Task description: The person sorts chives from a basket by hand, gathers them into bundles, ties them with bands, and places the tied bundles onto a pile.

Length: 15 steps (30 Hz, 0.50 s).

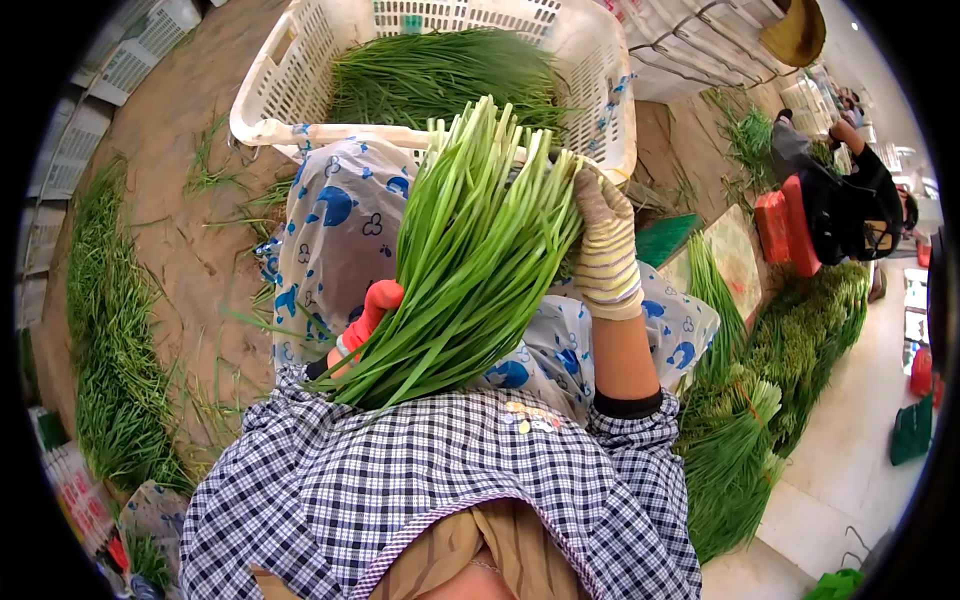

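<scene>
A large bunch of long green stalks [480,250] lies across my lap, pale cut ends up and away from me, leaf tips towards my apron. My left hand [372,312], in a red glove, is closed on its lower left side; part of the hand is hidden behind the leaves. At the upper right of the bunch, my right hand [607,243] in a striped, dirty glove grips the stalks near their pale ends. Just beyond stands a white perforated crate [628,130] with more green stalks [440,75] inside.
Piles of stalks lie on the floor at the left [110,330] and right [730,470]. A green board [665,240] and red blocks [787,225] are to the right. Another person [850,200] in dark clothes is further right. Stacked white crates [150,45] stand at the upper left.
</scene>
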Available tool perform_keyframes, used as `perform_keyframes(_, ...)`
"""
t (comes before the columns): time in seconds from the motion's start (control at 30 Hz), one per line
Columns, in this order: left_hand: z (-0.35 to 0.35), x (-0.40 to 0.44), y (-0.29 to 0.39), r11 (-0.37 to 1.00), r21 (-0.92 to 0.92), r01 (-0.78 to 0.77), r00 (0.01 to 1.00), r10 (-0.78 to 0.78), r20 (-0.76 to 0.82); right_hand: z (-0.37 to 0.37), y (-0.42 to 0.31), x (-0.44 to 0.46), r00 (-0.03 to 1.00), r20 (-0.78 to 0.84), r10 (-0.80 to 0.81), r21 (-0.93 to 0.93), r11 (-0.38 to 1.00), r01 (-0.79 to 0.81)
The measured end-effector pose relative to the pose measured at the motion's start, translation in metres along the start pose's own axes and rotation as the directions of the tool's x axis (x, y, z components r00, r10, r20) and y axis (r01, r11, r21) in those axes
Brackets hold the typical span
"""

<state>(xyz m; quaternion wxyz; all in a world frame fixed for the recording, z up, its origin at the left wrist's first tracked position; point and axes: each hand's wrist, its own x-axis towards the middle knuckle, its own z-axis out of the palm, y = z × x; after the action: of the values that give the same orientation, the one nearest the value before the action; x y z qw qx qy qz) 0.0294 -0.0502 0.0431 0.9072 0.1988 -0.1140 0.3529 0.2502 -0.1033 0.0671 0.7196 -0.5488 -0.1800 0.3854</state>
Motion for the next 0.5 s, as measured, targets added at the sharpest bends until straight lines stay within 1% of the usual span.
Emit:
perform_keyframes(0.03,-0.001,-0.001,0.002,0.999,0.019,-0.038,0.998,0.039,-0.058,-0.008,0.002,0.003,0.999,0.023,-0.028,-0.086,0.996,0.03)
perform_keyframes(0.07,-0.038,-0.012,0.005,0.934,-0.275,0.227,0.956,-0.268,-0.121,-0.016,0.0,0.006,1.0,0.03,0.008,-0.218,0.976,-0.002)
perform_keyframes(0.1,-0.041,-0.01,0.009,0.879,-0.357,0.315,0.921,-0.374,-0.108,-0.02,0.002,0.008,0.999,0.042,-0.029,-0.267,0.963,0.04)
perform_keyframes(0.13,-0.041,-0.011,0.01,0.861,-0.369,0.35,0.906,-0.411,-0.1,-0.023,0.003,0.009,0.996,0.054,-0.066,-0.315,0.946,0.079)
perform_keyframes(0.17,-0.04,-0.011,0.012,0.851,-0.377,0.365,0.899,-0.428,-0.096,-0.027,-0.001,0.009,0.997,0.056,-0.062,-0.317,0.945,0.077)
perform_keyframes(0.23,-0.04,-0.012,0.013,0.833,-0.396,0.388,0.886,-0.455,-0.09,-0.037,-0.014,0.01,0.996,0.048,0.073,-0.425,0.904,-0.046)
perform_keyframes(0.27,-0.04,-0.011,0.013,0.823,-0.406,0.396,0.88,-0.466,-0.088,-0.046,-0.013,0.012,0.996,0.047,0.073,-0.427,0.903,-0.046)
perform_keyframes(0.33,-0.041,-0.01,0.013,0.81,-0.42,0.41,0.87,-0.485,-0.086,-0.069,-0.012,0.018,0.992,-0.092,-0.088,-0.578,0.816,0.019)
perform_keyframes(0.37,-0.041,-0.01,0.013,0.802,-0.43,0.415,0.864,-0.495,-0.088,-0.08,-0.021,0.021,0.993,-0.117,0.02,-0.521,0.85,-0.078)
perform_keyframes(0.4,-0.04,-0.009,0.013,0.794,-0.439,0.42,0.86,-0.503,-0.087,-0.085,-0.018,0.029,0.956,-0.079,-0.281,-0.931,0.363,0.03)
perform_keyframes(0.43,-0.041,-0.009,0.012,0.787,-0.45,0.422,0.855,-0.51,-0.09,-0.091,-0.018,0.029,0.87,0.063,-0.489,-0.987,0.096,0.125)
perform_keyframes(0.47,-0.039,-0.008,0.012,0.778,-0.462,0.425,0.851,-0.518,-0.09,-0.098,-0.019,0.028,0.735,0.246,-0.631,-0.969,-0.19,0.161)
perform_keyframes(0.5,-0.039,-0.008,0.012,0.769,-0.478,0.425,0.845,-0.527,-0.095,-0.084,-0.029,0.023,0.736,0.252,-0.628,-0.967,-0.19,0.168)
